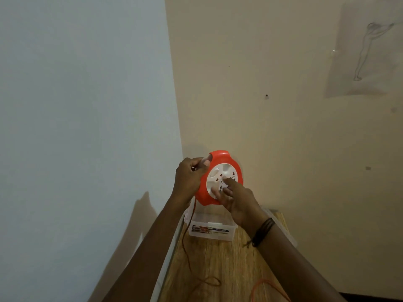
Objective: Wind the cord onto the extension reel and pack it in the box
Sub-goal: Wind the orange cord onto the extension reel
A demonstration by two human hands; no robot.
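Left hand (189,178) grips the rim of the round orange plastic extension reel (220,157); right hand (238,203), fingers (229,182) straight, touches its white face.

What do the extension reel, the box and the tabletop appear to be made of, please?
The extension reel looks like moulded plastic: a glossy orange shell around a smooth white socket face. The box seems clear plastic, see-through with a printed label. The tabletop shows light wood grain, possibly laminate rather than solid wood.
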